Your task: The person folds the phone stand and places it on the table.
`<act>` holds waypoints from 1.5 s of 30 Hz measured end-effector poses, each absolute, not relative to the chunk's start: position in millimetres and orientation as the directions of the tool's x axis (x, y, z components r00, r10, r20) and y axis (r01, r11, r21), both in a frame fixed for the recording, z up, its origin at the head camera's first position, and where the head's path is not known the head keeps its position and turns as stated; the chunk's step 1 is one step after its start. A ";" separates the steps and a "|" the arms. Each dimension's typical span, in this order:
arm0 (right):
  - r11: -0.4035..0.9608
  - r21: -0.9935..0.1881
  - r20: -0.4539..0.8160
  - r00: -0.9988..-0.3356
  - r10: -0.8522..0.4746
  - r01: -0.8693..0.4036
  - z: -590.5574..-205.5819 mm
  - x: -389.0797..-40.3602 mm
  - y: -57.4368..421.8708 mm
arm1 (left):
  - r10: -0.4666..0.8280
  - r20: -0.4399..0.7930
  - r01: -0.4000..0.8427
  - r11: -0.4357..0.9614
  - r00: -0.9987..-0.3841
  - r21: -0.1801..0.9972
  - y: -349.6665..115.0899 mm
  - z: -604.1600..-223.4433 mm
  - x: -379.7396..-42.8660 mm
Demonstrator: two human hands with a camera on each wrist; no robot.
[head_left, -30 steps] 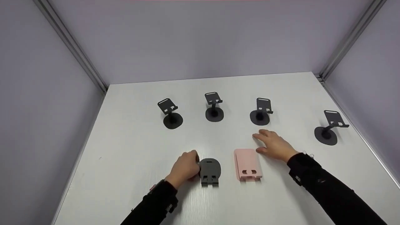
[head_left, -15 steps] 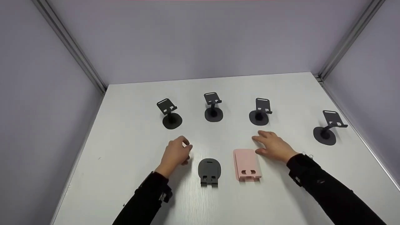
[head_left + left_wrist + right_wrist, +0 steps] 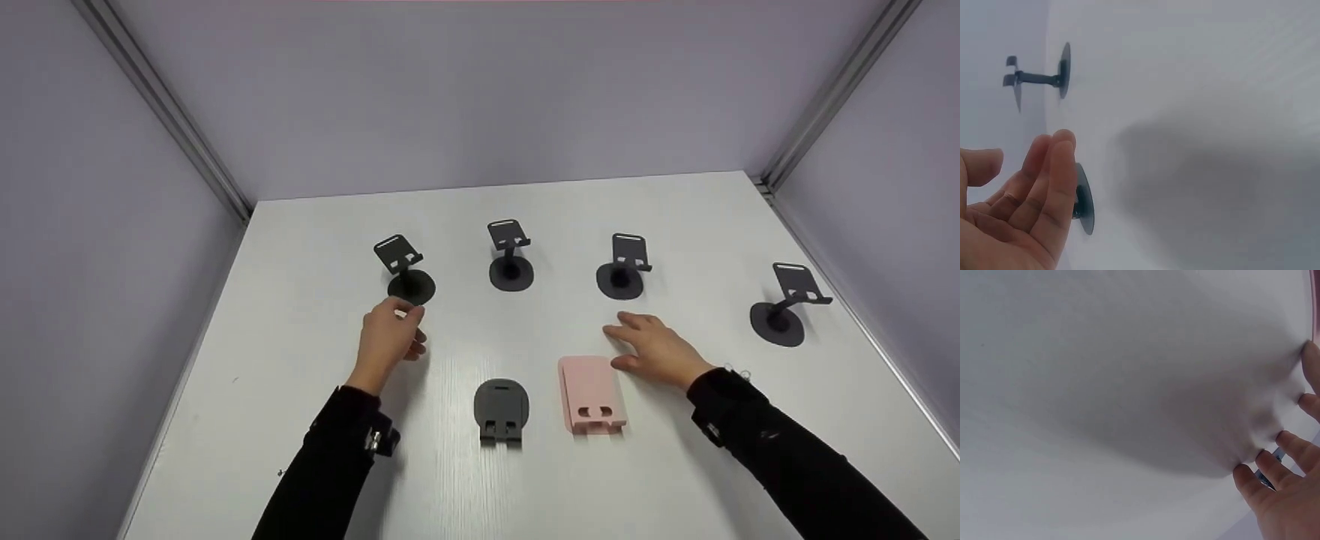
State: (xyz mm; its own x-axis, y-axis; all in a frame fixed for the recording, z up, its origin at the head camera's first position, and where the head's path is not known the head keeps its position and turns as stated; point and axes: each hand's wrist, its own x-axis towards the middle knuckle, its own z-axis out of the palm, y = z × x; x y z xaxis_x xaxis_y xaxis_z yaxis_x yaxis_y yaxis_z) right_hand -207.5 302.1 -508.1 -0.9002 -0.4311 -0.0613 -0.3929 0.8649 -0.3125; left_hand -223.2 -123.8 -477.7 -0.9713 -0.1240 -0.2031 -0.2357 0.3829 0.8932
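Note:
My left hand (image 3: pixel 386 336) hovers just in front of the leftmost black phone stand (image 3: pixel 397 255), partly over the front edge of its round base in the head view. The left wrist view shows the thumb (image 3: pixel 985 167) apart from the loosely bent fingers, nothing between them. Behind those fingers part of a stand's base (image 3: pixel 1086 202) is hidden. My right hand (image 3: pixel 656 349) rests its spread fingertips on the table beside a folded pink phone stand (image 3: pixel 592 390). A folded dark grey phone stand (image 3: pixel 501 409) lies left of the pink one, with no hand on it.
Three more unfolded black phone stands stand on the white table (image 3: pixel 300 360): one at the back middle (image 3: pixel 511 274), one right of it (image 3: pixel 621 281), one at far right (image 3: pixel 778 325). Grey-lilac panels (image 3: pixel 480 90) border the table.
My left hand has let go of the dark grey stand and moved away and left toward the leftmost black stand. The right hand stays in place.

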 end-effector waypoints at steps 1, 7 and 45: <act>0.865 -0.311 -0.062 -0.900 -0.432 -0.394 -507.8 -207.2 302.0 | -0.130 -0.201 -0.236 0.378 -0.971 0.895 -125.4 -477.1 -225.1; 0.867 -0.303 -0.076 -0.896 -0.437 -0.396 -506.5 -205.8 300.5 | -0.169 -0.198 -0.246 0.351 -0.966 0.903 -133.1 -472.8 -236.1; 0.858 -0.323 -0.052 -0.898 -0.437 -0.399 -508.2 -205.7 301.0 | -0.056 -0.404 -0.315 -0.531 -0.913 0.786 -139.2 -452.1 -261.1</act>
